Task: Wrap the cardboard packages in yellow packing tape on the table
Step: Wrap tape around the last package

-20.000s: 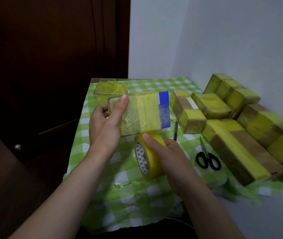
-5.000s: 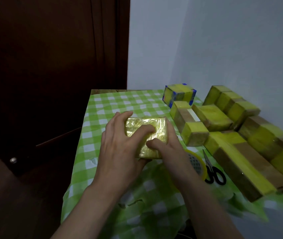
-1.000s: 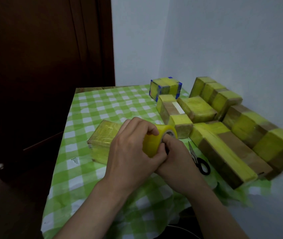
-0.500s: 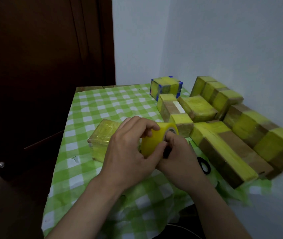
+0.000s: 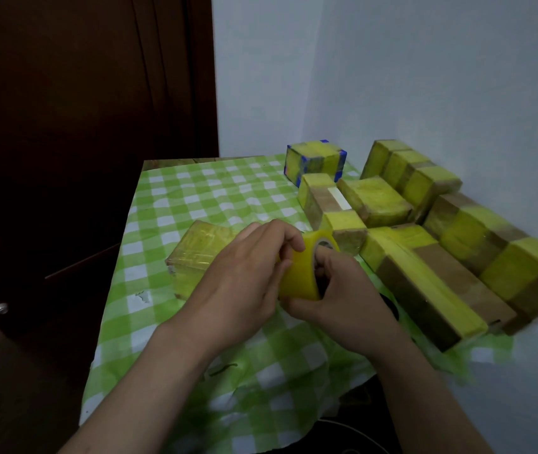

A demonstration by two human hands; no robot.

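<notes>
A roll of yellow packing tape (image 5: 301, 276) is held upright above the table between both hands. My left hand (image 5: 244, 283) curls over the roll's outer band from the left, fingertips on its top edge. My right hand (image 5: 343, 293) grips the roll from the right, with fingers inside its core. A flat package wrapped in shiny yellow tape (image 5: 197, 253) lies on the checked cloth just left of my hands, partly hidden by the left hand.
Several tape-banded cardboard boxes (image 5: 425, 273) fill the table's right side along the wall. A box with blue corners (image 5: 315, 160) stands at the back. The green checked tablecloth (image 5: 202, 194) covers the table; a dark door is at the left.
Both hands have stayed on the tape roll, shifting slightly right and working at its edge. The wrapped package has not moved since half a second ago.
</notes>
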